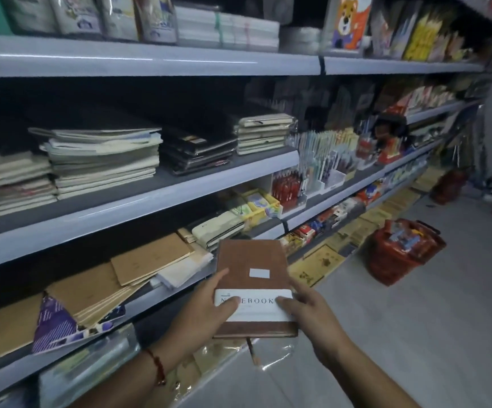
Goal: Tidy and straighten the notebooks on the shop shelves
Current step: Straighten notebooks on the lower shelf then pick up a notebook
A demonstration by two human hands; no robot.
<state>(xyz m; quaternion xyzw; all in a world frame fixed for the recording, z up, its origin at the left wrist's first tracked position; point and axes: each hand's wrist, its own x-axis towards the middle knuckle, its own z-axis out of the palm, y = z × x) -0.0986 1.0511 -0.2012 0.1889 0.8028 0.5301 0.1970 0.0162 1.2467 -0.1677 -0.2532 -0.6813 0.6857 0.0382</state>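
A brown notebook [250, 260] with a white paper band reading NOTEBOOK is held in front of the lower shelf. My left hand [206, 310] grips its left edge with the thumb on the band. Holding the right edge is my right hand [309, 313], its thumb also lying on the band. A clear plastic sleeve and a ribbon hang below the book. On the lower shelf [138, 307] lie skewed kraft-brown notebooks [97, 287] and a purple patterned one [53, 325]. The shelf above carries a cream notebook stack [103, 163], a black stack [197, 154] and a small wrapped stack [263, 134].
Pens in display boxes [321, 160] stand to the right on the middle shelf. Two red shopping baskets [400, 251] sit on the grey floor of the aisle. Flat yellowish packs [353, 231] line the floor along the shelf base. Wrapped goods fill the top shelf [150, 60].
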